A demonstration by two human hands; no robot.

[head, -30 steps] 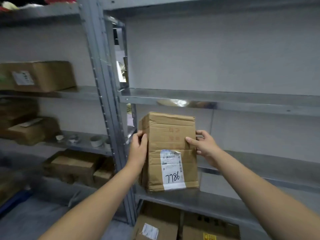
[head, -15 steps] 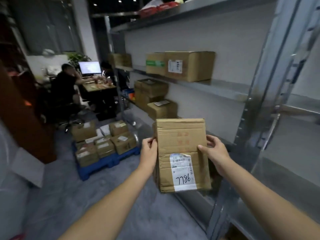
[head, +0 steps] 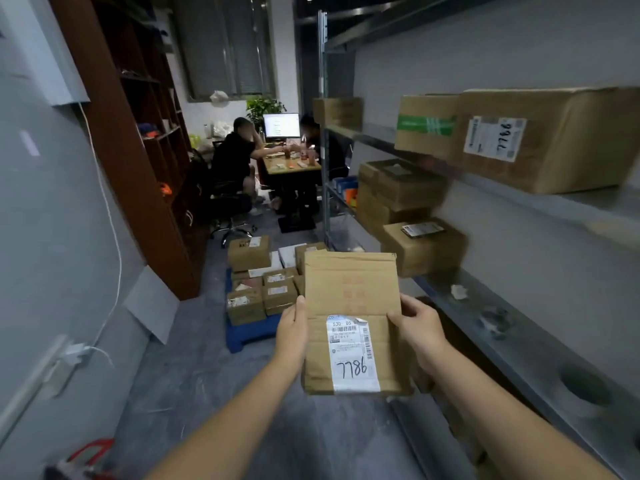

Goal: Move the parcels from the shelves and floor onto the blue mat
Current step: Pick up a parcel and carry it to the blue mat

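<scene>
Between the wall and the shelves, a box was held up in the air by both hands. Its left edge was gripped by the left hand and its right edge by the right hand. A thumb was laid on the front at each side (the other fingers were hidden behind the card). Nothing else was touched by the box. A white label marked 7786 was stuck on its front.

The mat was seen farther along the floor, well apart from the box. Many parcels were already packed on it. More boxes were left on the shelves.

It was judged that the box was being carried to the mat. A few things could go wrong from this point. The box was held only by its sides, so it could be dropped if the squeeze was let go a little. The shelves stood close on the right, so a corner or an elbow could be bumped there. The mat looked nearly full, and part of it was hidden by the box. A poor spot could be picked, and the pile could be knocked over.
</scene>
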